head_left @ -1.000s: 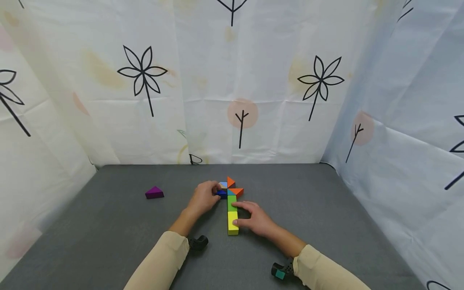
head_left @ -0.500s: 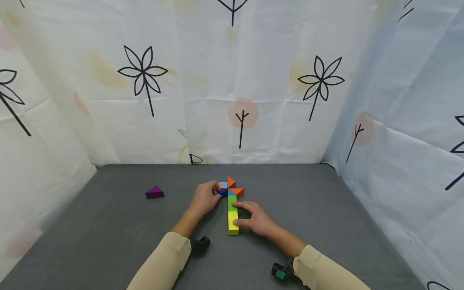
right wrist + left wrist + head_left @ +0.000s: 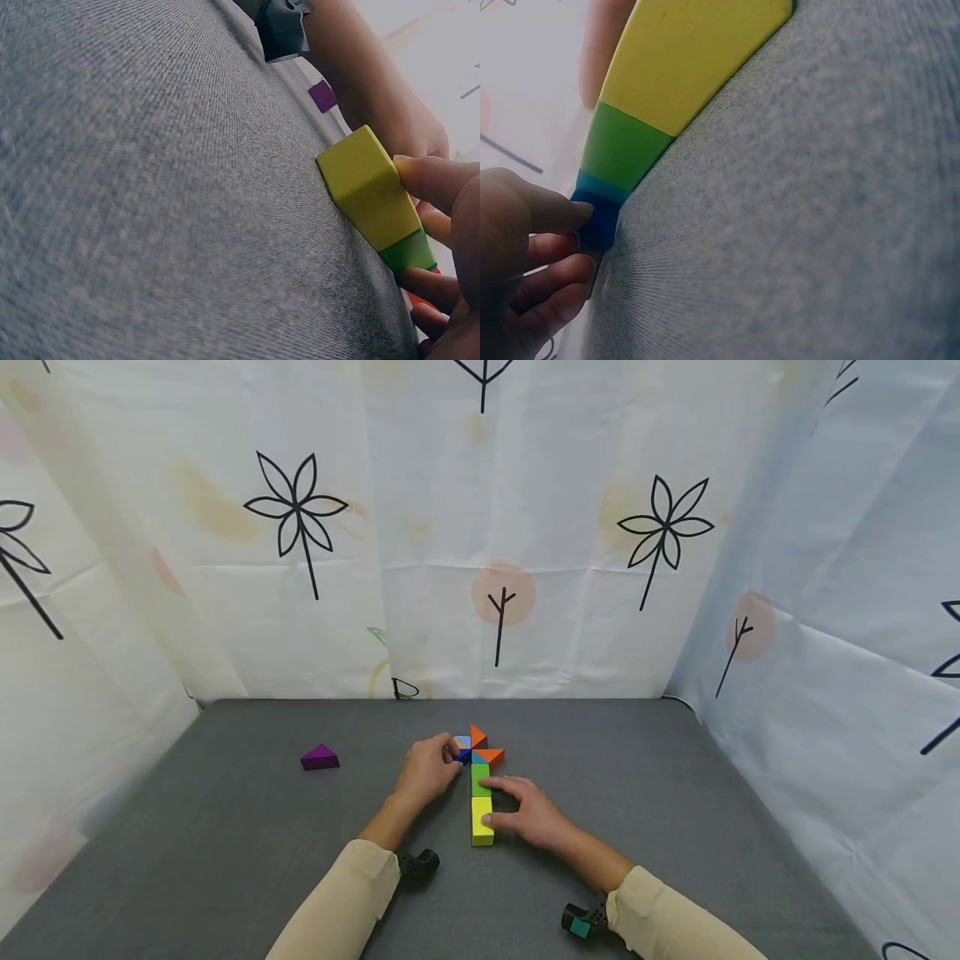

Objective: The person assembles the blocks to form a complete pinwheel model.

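Observation:
My left hand (image 3: 426,772) pinches a dark blue triangular block (image 3: 601,225) between thumb and fingers, at the left of a pinwheel of small blocks. Beside it in the head view lie a light blue piece (image 3: 464,741), a teal piece (image 3: 477,758) and two orange triangular blocks, one pointing up (image 3: 477,737) and one pointing right (image 3: 492,755). Below the pinwheel a green block (image 3: 477,772) and a yellow block (image 3: 482,832) form a straight stem. My right hand (image 3: 534,814) rests its index finger on the green block and its thumb on the yellow block.
A purple triangular block (image 3: 320,758) lies apart on the left of the grey tabletop (image 3: 225,843). White patterned cloth (image 3: 420,527) stands behind and along the sides. Black wrist cameras are worn at the left wrist (image 3: 420,865) and right wrist (image 3: 585,918).
My left hand has shifted slightly right, sliding the dark blue triangular block up against the pinwheel's centre. My right hand has stayed where it was on the stem.

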The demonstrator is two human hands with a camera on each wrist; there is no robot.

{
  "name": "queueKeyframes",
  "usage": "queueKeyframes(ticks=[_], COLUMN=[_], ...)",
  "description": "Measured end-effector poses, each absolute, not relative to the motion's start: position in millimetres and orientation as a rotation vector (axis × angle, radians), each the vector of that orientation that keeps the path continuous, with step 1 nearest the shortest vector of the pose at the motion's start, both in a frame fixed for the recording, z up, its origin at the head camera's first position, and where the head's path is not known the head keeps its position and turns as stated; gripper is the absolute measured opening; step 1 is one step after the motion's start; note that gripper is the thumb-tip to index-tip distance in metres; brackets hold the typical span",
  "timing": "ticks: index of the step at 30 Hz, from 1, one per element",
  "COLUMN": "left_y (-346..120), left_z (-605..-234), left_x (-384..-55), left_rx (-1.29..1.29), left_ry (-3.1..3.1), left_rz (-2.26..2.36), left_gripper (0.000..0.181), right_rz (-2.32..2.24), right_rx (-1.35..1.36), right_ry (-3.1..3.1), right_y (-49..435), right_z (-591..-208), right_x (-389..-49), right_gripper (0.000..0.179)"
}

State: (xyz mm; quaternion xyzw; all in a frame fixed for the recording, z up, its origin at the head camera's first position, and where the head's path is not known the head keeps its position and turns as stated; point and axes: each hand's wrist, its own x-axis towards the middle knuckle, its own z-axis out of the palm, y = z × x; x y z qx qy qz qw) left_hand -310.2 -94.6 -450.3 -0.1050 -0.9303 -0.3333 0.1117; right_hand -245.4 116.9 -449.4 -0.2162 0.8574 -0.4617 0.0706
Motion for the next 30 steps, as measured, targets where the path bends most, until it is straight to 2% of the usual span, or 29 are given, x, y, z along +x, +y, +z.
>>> queueKeyframes(ticks=[14, 30], left_y=[-114.9, -188.3], left_z=[-443.8, -420.1], left_x=[-311.2, -310.5], left_rx=[-0.351, -0.354], left_ry=[-2.688, -2.721], left_rz=[-0.965, -0.798], left_gripper=[0.018, 0.028], right_rz=[-1.378, -1.371], right_rx=[-0.665, -0.675], right_ry=[2.575, 2.568], right_y=[117.8, 119.1], right_z=[-448.6, -449.9], right_x=[-245.3, -246.0], right_gripper=[0.054, 0.054])
